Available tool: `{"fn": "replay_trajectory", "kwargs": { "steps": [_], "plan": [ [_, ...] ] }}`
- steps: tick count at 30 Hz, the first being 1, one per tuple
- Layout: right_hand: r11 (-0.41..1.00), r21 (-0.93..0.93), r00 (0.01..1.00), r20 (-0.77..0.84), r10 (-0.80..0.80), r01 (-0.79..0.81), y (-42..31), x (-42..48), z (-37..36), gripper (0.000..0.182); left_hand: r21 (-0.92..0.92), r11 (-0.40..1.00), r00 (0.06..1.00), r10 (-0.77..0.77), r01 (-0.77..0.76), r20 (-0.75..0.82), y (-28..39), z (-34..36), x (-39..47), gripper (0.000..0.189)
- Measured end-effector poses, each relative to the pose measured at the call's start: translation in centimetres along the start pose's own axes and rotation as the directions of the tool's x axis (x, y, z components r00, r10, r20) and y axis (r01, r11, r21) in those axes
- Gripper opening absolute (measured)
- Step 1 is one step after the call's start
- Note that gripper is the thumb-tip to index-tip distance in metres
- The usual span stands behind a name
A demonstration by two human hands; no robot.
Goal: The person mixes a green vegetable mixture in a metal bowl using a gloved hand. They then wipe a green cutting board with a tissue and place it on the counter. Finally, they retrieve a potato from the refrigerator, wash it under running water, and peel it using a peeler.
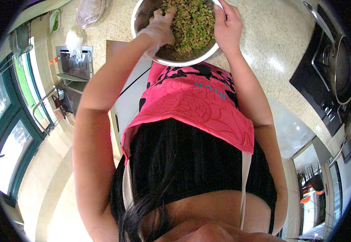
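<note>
A stainless steel mixing bowl (180,63) stands on the speckled countertop at the top of the view, its far rim cut off. Inside it lies a crumbly mix of what looks like minced meat and chopped greens (193,30). My left hand (161,25), in a clear plastic glove, reaches into the bowl at the left side of the mix. Its fingers are apart and partly bent, with their tips against the mix. On the right, my bare right hand (229,28) grips the bowl's rim, thumb on the inner side.
Right of the bowl is a black cooktop (307,78) with a lidded pan (343,69). Along the left are a plastic-covered bowl (89,13), a small dish of greens (54,21), a plastic bag (75,42) and a metal appliance (76,63). A pink apron (190,103) hangs below the bowl.
</note>
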State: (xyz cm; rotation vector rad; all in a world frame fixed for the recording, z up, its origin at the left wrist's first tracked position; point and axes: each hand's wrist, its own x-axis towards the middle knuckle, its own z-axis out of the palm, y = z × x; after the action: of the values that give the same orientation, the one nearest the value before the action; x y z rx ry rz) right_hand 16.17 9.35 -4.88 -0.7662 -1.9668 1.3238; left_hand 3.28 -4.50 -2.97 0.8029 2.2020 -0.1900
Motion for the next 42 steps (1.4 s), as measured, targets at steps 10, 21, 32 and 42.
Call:
{"fn": "replay_trajectory", "kwargs": {
  "steps": [10,21,32,42],
  "plan": [
    [0.998,0.037,0.999,-0.008,0.052,-0.051,0.2,0.1,0.1,0.024,-0.378,0.881,0.948,0.199,-0.285,-0.25,0.3,-2.9,-4.0,0.099],
    [0.998,0.054,1.0,-0.022,0.022,-0.021,-0.1,0.1,0.1,0.025,-0.692,0.717,0.951,0.266,-0.086,0.157,-1.9,1.5,-1.4,0.062],
    [1.0,0.008,1.0,0.01,0.001,-0.001,0.1,0.0,0.1,0.026,-0.645,0.764,1.0,-0.028,0.019,-0.004,5.6,-6.1,-0.9,0.071],
    [0.997,0.019,0.997,0.031,0.074,-0.075,-0.7,0.0,-0.3,0.025,0.099,0.769,0.753,0.639,-0.632,-0.156,-0.3,-1.3,2.3,0.071]
  ]
}}
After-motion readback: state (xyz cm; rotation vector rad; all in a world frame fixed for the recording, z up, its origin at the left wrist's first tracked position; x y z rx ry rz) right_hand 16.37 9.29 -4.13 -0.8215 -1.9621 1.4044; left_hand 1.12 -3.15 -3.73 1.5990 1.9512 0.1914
